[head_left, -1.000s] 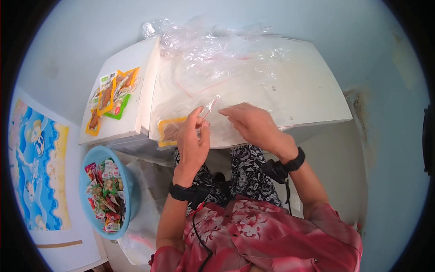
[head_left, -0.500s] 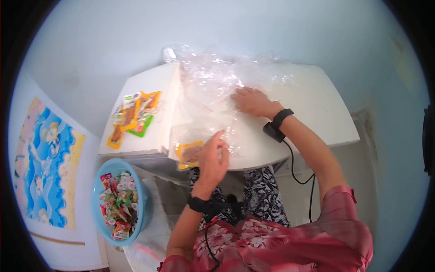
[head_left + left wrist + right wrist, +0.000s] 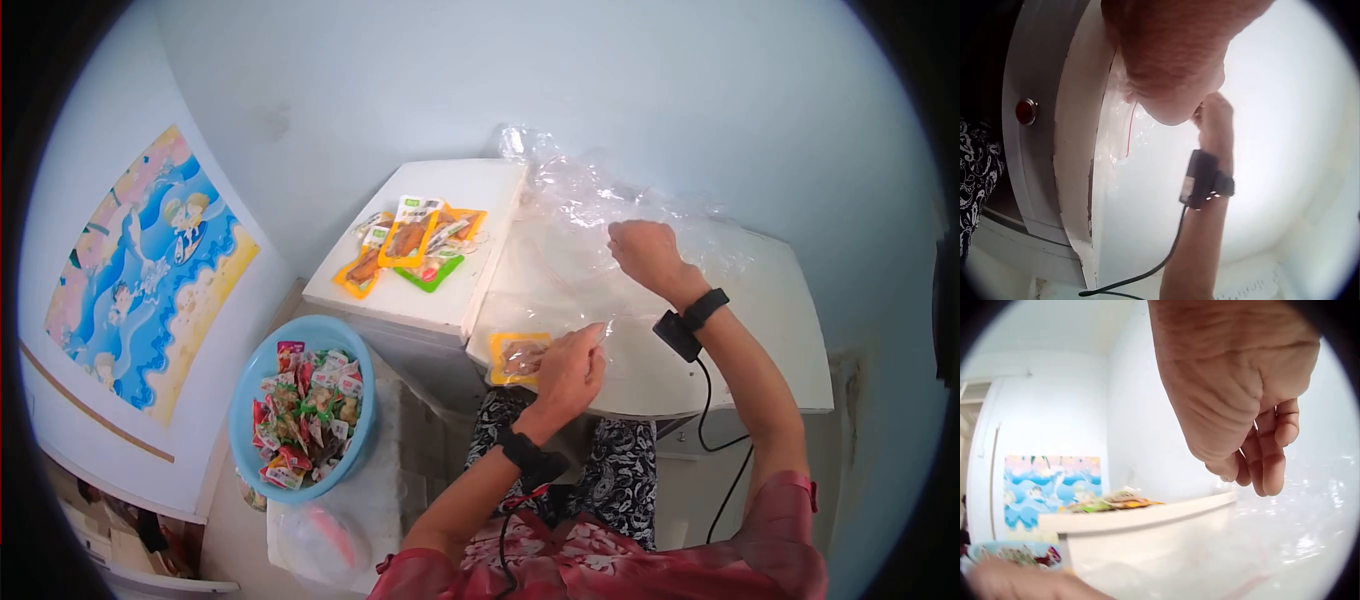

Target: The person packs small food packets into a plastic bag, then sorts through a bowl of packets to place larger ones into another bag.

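My left hand [image 3: 570, 372] lies over a clear plastic bag at the table's front edge, beside a yellow-framed snack packet [image 3: 518, 358] inside that bag. Its index finger points forward, apart from the thumb. In the left wrist view, the bag's red strip [image 3: 1130, 128] shows beneath this hand [image 3: 1166, 69]. My right hand [image 3: 655, 258] is farther back, over the heap of clear plastic bags [image 3: 590, 190]. The right wrist view shows its fingers [image 3: 1270, 469] hanging loosely bent with nothing between them, close above the clear plastic [image 3: 1300, 519].
Several yellow and green snack packets [image 3: 410, 240] lie on the raised white surface [image 3: 335, 285] at the left. Below it stands a blue basin [image 3: 362, 420] full of small packets. A cable [image 3: 708, 400] hangs from the right wrist. A wall borders the table [image 3: 720, 350] behind.
My right hand left the left hand's side, reached back onto the bags, and now has its fingers drawn in. The left hand let the red strip down and stays by the packet. The view turned left.
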The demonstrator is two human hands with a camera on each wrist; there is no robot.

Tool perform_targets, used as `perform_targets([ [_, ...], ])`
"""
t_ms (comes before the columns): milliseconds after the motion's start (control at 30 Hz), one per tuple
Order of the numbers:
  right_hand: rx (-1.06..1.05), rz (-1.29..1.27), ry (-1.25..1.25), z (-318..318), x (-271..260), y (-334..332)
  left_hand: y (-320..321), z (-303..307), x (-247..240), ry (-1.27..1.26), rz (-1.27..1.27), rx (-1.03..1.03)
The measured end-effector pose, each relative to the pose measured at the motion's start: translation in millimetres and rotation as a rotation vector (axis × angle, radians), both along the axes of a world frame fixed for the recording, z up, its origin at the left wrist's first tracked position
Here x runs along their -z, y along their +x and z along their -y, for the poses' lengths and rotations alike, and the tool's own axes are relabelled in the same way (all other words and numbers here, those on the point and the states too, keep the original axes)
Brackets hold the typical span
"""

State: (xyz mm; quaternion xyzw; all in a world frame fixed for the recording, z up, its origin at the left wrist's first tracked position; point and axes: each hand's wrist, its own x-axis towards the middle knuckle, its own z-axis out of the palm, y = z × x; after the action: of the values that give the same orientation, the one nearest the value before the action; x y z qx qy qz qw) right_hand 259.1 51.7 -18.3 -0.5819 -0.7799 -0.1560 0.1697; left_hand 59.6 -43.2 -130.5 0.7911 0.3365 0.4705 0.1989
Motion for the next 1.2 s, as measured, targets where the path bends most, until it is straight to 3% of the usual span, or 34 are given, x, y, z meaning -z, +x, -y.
perform_targets([
  [133,-0.173,-0.082,0.070,-29,-32,-62,16,-15,40,0.057,0.098,-0.075],
  [200,-0.303,-0.138,0.079,-58,-40,-101,19,-17,43,0.050,-0.005,-0.113],
  [267,-0.358,-0.251,-0.074,-66,-60,-143,20,-11,31,-0.043,0.106,-0.068],
  [333,-0.474,-0.244,-0.048,-94,-58,-177,22,-9,25,0.018,0.219,-0.107],
  [400,-0.554,-0.211,-0.225,-128,-62,-208,16,-16,24,-0.114,0.101,0.008],
  [533,-0.590,-0.286,-0.478,-130,-67,-259,16,-11,24,-0.065,0.179,0.009],
  [667,-0.501,-0.174,-0.535,-141,-59,-275,17,-12,23,0.012,0.229,0.010],
  [767,-0.501,-0.198,-0.440,-155,-50,-271,14,-8,21,0.036,0.244,-0.008],
  [867,-0.481,-0.466,-0.515,-178,-47,-262,21,-7,30,0.055,0.271,-0.060],
  [900,-0.509,-0.346,-0.398,-209,-32,-250,23,-11,32,0.048,0.270,-0.036],
  [1000,-0.429,-0.272,-0.532,-191,-58,-248,23,-9,29,0.032,0.260,-0.042],
  [1133,-0.348,-0.150,-0.328,-169,-66,-254,21,-10,27,-0.082,0.202,0.026],
  [1200,-0.414,-0.120,-0.194,-176,-56,-252,22,-9,28,-0.086,0.200,0.031],
])
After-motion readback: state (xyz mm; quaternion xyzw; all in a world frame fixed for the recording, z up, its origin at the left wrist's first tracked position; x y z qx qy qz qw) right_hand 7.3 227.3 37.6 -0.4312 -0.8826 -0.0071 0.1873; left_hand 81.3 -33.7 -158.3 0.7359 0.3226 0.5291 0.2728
